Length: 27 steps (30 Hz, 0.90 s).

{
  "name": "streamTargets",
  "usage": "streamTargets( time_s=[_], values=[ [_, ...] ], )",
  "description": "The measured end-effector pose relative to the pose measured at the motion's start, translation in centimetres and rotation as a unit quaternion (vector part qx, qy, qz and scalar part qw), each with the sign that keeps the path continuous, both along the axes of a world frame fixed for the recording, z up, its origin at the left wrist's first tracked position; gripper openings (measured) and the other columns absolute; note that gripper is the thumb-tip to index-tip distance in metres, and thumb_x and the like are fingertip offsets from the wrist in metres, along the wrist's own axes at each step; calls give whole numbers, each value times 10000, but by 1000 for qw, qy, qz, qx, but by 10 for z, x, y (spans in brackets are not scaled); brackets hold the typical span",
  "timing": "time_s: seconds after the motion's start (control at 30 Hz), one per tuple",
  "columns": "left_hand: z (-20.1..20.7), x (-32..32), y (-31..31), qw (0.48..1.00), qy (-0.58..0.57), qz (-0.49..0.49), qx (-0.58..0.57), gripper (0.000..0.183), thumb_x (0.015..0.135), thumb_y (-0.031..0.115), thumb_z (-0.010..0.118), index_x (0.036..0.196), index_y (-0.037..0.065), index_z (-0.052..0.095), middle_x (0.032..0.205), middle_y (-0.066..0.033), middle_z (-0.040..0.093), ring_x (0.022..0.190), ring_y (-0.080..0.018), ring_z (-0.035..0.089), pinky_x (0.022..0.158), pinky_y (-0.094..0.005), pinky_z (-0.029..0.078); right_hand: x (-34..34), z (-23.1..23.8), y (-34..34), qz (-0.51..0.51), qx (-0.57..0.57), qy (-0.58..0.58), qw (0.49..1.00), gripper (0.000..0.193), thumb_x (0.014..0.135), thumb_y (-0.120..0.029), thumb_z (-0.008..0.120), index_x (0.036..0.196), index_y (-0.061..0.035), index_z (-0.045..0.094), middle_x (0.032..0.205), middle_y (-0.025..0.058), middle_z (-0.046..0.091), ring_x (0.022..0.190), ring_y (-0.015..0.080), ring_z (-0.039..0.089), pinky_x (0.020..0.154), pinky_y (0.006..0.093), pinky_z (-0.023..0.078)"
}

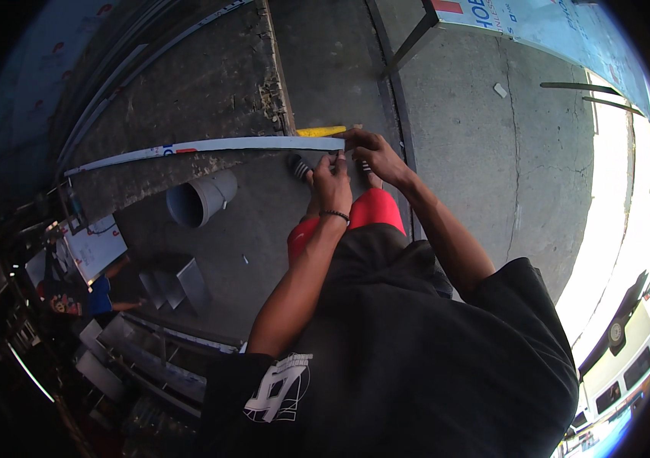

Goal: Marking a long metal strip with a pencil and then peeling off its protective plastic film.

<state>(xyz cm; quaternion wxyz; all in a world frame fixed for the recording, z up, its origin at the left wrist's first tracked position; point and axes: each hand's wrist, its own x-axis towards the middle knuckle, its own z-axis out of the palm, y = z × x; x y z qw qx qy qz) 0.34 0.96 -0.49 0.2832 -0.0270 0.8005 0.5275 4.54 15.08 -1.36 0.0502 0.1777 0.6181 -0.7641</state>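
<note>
A long, narrow strip (249, 143), pale and covered with printed protective film, runs from my hands out to the far left across the dark workbench (195, 84). My left hand (330, 183), with a dark bead bracelet at the wrist, pinches the strip from below near its right end. Right at that end, my right hand (381, 155) has its fingers curled around the tip; its fingertips are partly hidden. Just beyond the strip, by the bench corner, lies a yellow object (320, 131) whose kind I cannot make out.
A grey bucket (222, 187) lies tilted beside the bench. Metal pieces (176, 286) and a crouching person (100, 298) are at the lower left. A film-covered sheet (538, 30) rests on a metal frame at the upper right. Outside stands a white van (622, 374).
</note>
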Motion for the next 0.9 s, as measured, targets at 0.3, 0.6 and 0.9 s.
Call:
streamTargets(
  time_s=[0.3, 0.6, 0.9],
  values=[
    [13, 5, 0, 991, -88, 81, 57, 146, 1002, 193, 571, 911, 80, 557, 634, 81, 364, 474, -8, 333, 388, -208, 249, 2, 1, 1, 2, 2, 9, 1000, 508, 790, -71, 490, 1276, 49, 570, 1169, 165, 648, 1087, 236, 603, 951, 341, 460],
    [5, -1, 2, 998, 40, -33, -32, 249, 1009, 241, 581, 989, -2, 631, 707, -5, 577, 583, -110, 516, 563, -269, 420, 3, -1, -1, -1, 3, 0, 1000, 511, 799, -87, 481, 1286, 43, 563, 1146, 155, 657, 1070, 231, 608, 944, 329, 460],
    [27, 1, 7, 971, -171, 114, 124, 168, 1007, 199, 569, 881, 92, 540, 631, 82, 370, 478, 2, 320, 396, -205, 227, 2, -13, 1, -21, 3, 29, 999, 514, 787, -57, 477, 1284, 7, 593, 1089, 146, 666, 1030, 235, 607, 912, 333, 459]
  ],
)
